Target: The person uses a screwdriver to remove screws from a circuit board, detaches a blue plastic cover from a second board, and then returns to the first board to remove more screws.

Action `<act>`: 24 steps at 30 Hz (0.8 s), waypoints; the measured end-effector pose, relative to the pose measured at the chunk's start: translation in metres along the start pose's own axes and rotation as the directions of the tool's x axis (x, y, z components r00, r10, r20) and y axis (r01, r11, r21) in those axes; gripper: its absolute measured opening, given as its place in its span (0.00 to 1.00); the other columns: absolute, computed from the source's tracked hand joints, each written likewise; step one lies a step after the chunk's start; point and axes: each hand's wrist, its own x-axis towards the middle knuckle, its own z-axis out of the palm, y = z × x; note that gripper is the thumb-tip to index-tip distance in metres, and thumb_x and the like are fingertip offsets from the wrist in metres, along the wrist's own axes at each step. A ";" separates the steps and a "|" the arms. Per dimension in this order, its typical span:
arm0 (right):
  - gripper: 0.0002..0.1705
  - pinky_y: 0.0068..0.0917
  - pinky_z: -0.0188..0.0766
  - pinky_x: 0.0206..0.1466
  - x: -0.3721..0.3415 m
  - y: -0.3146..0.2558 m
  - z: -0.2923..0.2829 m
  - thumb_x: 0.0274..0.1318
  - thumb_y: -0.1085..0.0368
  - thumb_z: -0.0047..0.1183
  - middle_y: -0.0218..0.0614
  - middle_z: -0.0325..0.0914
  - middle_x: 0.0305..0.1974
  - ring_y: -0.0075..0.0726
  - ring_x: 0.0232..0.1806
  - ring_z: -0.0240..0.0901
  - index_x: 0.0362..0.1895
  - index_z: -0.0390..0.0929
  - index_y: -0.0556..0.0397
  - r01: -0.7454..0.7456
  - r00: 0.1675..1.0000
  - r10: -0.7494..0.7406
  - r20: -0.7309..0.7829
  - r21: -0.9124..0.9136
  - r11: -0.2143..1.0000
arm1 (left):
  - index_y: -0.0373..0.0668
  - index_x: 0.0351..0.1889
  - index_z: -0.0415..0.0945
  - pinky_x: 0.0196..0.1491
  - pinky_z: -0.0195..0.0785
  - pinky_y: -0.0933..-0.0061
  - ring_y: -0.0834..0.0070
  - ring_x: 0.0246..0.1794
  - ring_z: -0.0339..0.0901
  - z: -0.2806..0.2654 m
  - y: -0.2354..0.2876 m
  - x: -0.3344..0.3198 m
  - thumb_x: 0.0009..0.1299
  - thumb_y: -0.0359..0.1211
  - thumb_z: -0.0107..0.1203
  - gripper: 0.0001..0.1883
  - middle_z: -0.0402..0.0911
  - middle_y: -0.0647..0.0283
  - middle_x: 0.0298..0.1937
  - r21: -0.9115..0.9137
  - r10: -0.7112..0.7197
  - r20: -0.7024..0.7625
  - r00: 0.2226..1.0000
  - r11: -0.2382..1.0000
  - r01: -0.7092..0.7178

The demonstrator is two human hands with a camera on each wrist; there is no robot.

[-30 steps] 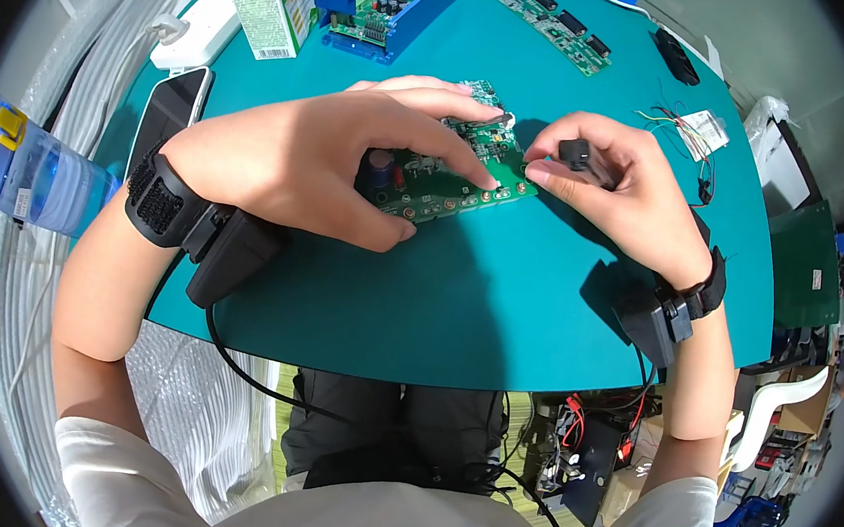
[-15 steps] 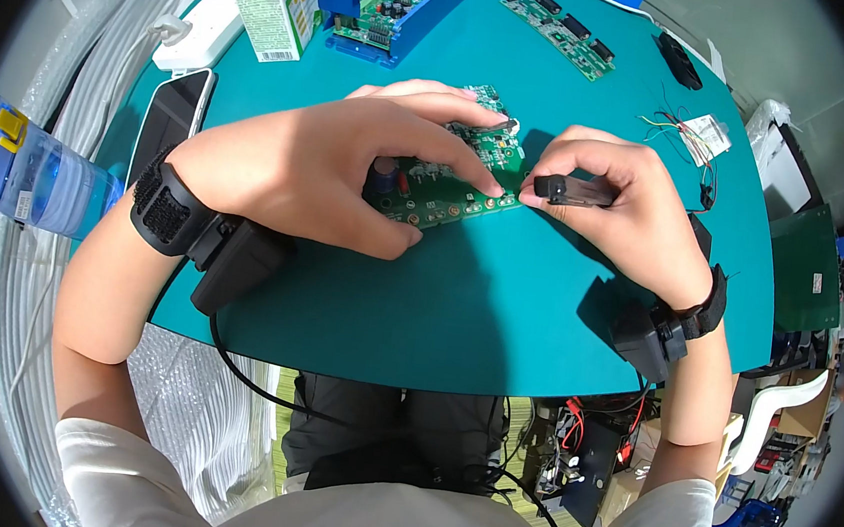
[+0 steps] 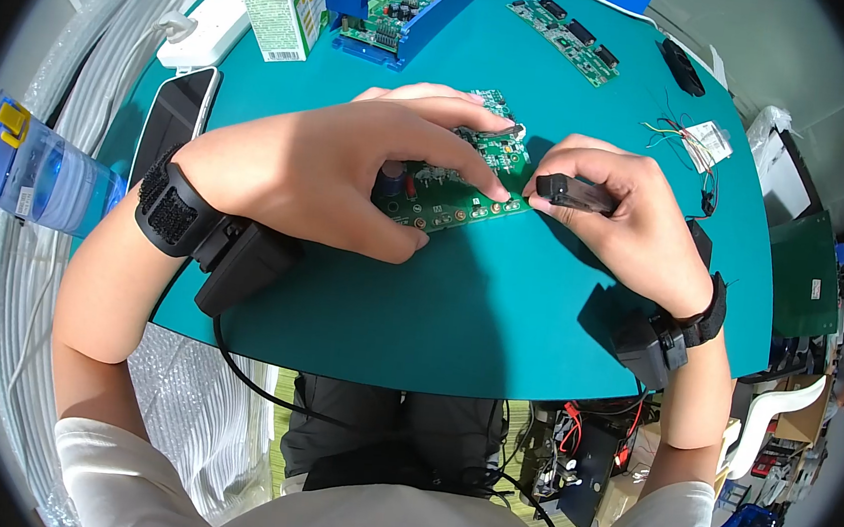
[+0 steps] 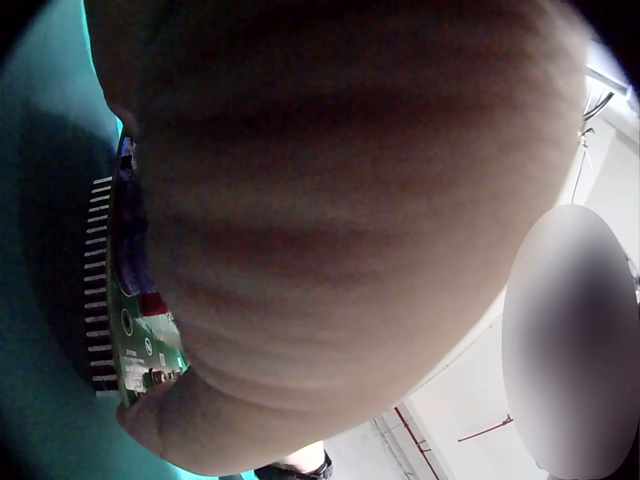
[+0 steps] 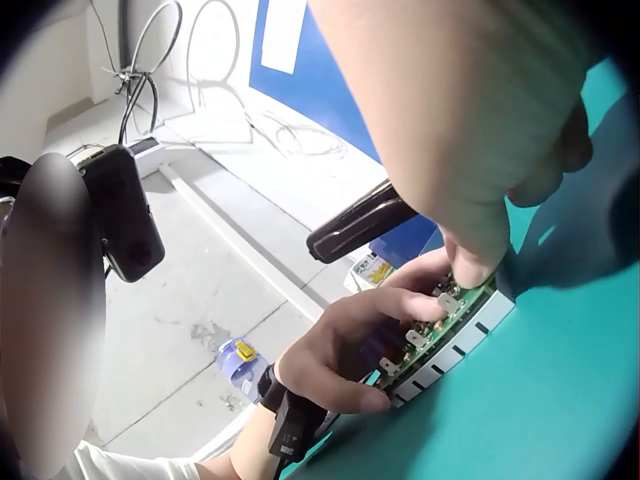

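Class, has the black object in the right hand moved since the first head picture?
Yes: in the head view, judged against the far circuit board, the black object now sits lower and further left.

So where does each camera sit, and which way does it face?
Head: worn on the head, facing forward and down at the circuit board; left hand, right hand, forearms and sleeves show.
Left wrist: worn there, facing the left hand, which fills most of it beside part of the board.
Right wrist: worn there, facing the right hand and its black object, with the left hand and board beyond.
Shared: head and right wrist views both show the bottle.
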 end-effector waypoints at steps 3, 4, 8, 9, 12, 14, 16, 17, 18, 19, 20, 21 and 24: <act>0.10 0.25 0.62 0.31 0.001 -0.001 -0.002 0.57 0.79 0.56 0.33 0.77 0.35 0.24 0.31 0.68 0.44 0.83 0.61 0.013 0.999 -0.012 0.032 -0.024 1.000 | 0.48 0.62 0.82 0.80 0.45 0.50 0.53 0.82 0.52 0.000 -0.001 0.000 0.55 0.26 0.65 0.31 0.62 0.54 0.80 0.001 0.009 -0.004 1.000 1.000 -0.009; 0.10 0.25 0.62 0.31 0.001 0.001 -0.001 0.57 0.79 0.56 0.33 0.77 0.35 0.24 0.31 0.68 0.44 0.83 0.61 0.012 0.999 -0.011 0.033 -0.023 1.000 | 0.48 0.62 0.82 0.80 0.45 0.50 0.53 0.82 0.52 0.001 -0.002 0.000 0.56 0.26 0.65 0.31 0.62 0.54 0.80 0.004 0.015 -0.009 1.000 1.000 -0.015; 0.11 0.26 0.64 0.32 0.002 0.000 0.000 0.58 0.79 0.57 0.34 0.76 0.36 0.25 0.31 0.67 0.45 0.82 0.61 0.018 0.999 -0.017 0.034 -0.031 0.999 | 0.49 0.62 0.82 0.80 0.45 0.50 0.53 0.83 0.51 0.002 -0.001 -0.002 0.56 0.26 0.65 0.31 0.62 0.54 0.80 0.004 0.016 -0.014 1.000 1.000 -0.016; 0.10 0.26 0.64 0.33 0.002 -0.002 -0.001 0.59 0.78 0.58 0.34 0.76 0.36 0.26 0.31 0.67 0.46 0.82 0.62 0.002 0.999 0.000 0.039 -0.052 0.999 | 0.49 0.63 0.82 0.80 0.45 0.50 0.53 0.83 0.51 0.002 -0.001 -0.002 0.56 0.26 0.64 0.31 0.62 0.54 0.80 0.005 0.016 -0.014 1.000 1.000 -0.016; 0.08 0.27 0.62 0.32 0.003 0.003 0.000 0.63 0.72 0.62 0.33 0.73 0.34 0.26 0.30 0.63 0.44 0.81 0.62 0.045 0.998 -0.045 0.037 -0.001 0.999 | 0.49 0.62 0.82 0.80 0.44 0.50 0.54 0.83 0.51 0.001 -0.001 -0.001 0.56 0.25 0.64 0.31 0.62 0.54 0.80 0.003 0.014 -0.015 1.000 1.000 -0.014; 0.09 0.27 0.60 0.32 0.004 -0.001 -0.002 0.64 0.69 0.63 0.32 0.71 0.33 0.25 0.29 0.61 0.43 0.81 0.62 0.004 0.999 -0.003 0.051 -0.028 1.000 | 0.49 0.62 0.82 0.80 0.44 0.50 0.54 0.83 0.51 0.002 -0.001 -0.002 0.56 0.25 0.64 0.31 0.62 0.54 0.80 0.001 0.011 -0.017 1.000 1.000 -0.011; 0.11 0.28 0.59 0.31 0.004 -0.003 -0.004 0.65 0.65 0.64 0.31 0.69 0.32 0.25 0.28 0.58 0.42 0.81 0.62 -0.037 0.997 0.040 0.064 -0.056 0.998 | 0.49 0.62 0.82 0.80 0.45 0.50 0.54 0.83 0.51 0.002 0.000 -0.002 0.56 0.25 0.63 0.31 0.62 0.54 0.80 0.002 0.007 -0.020 1.000 1.000 -0.007; 0.12 0.28 0.57 0.30 0.004 -0.002 -0.004 0.65 0.64 0.65 0.30 0.68 0.31 0.24 0.27 0.57 0.41 0.80 0.62 -0.060 0.996 0.062 0.060 -0.039 0.997 | 0.49 0.62 0.82 0.80 0.45 0.50 0.54 0.83 0.51 0.002 -0.001 -0.002 0.56 0.25 0.63 0.31 0.62 0.54 0.80 0.001 0.006 -0.020 1.000 1.000 -0.006; 0.13 0.28 0.55 0.29 0.004 -0.002 -0.005 0.65 0.63 0.65 0.30 0.66 0.31 0.23 0.27 0.55 0.40 0.80 0.62 -0.083 0.995 0.084 0.057 -0.022 0.996 | 0.49 0.62 0.82 0.80 0.45 0.50 0.54 0.83 0.51 0.002 -0.001 -0.002 0.56 0.25 0.64 0.31 0.62 0.54 0.80 0.006 0.013 -0.020 1.000 1.000 -0.013; 0.13 0.28 0.55 0.29 0.004 -0.001 -0.005 0.65 0.63 0.65 0.30 0.66 0.31 0.23 0.27 0.55 0.40 0.80 0.62 -0.083 0.995 0.084 0.058 -0.021 0.996 | 0.49 0.62 0.82 0.80 0.45 0.50 0.53 0.83 0.51 0.002 -0.001 -0.002 0.56 0.25 0.64 0.31 0.63 0.54 0.80 0.011 0.020 -0.019 1.000 1.000 -0.020; 0.13 0.27 0.55 0.29 0.004 0.001 -0.006 0.65 0.63 0.65 0.29 0.66 0.30 0.22 0.26 0.55 0.40 0.80 0.62 -0.068 0.996 0.069 0.055 -0.016 0.998 | 0.49 0.62 0.82 0.80 0.45 0.50 0.53 0.83 0.51 0.002 -0.002 -0.002 0.56 0.25 0.64 0.31 0.63 0.54 0.80 0.010 0.019 -0.020 1.000 1.000 -0.018; 0.13 0.27 0.54 0.28 0.003 0.001 -0.006 0.65 0.63 0.65 0.29 0.65 0.30 0.21 0.26 0.54 0.40 0.80 0.62 -0.053 0.997 0.054 0.051 -0.011 0.999 | 0.48 0.62 0.82 0.80 0.45 0.50 0.53 0.83 0.51 0.002 -0.002 -0.001 0.56 0.25 0.64 0.31 0.63 0.53 0.80 -0.003 0.027 -0.023 0.999 1.000 -0.027; 0.14 0.26 0.54 0.27 0.003 0.001 -0.006 0.64 0.62 0.66 0.29 0.65 0.29 0.20 0.25 0.54 0.39 0.80 0.62 -0.102 0.993 0.103 0.050 -0.013 0.995 | 0.48 0.62 0.82 0.80 0.46 0.50 0.53 0.83 0.52 0.002 -0.004 -0.001 0.56 0.25 0.64 0.31 0.63 0.53 0.80 -0.014 0.039 -0.031 0.999 0.999 -0.039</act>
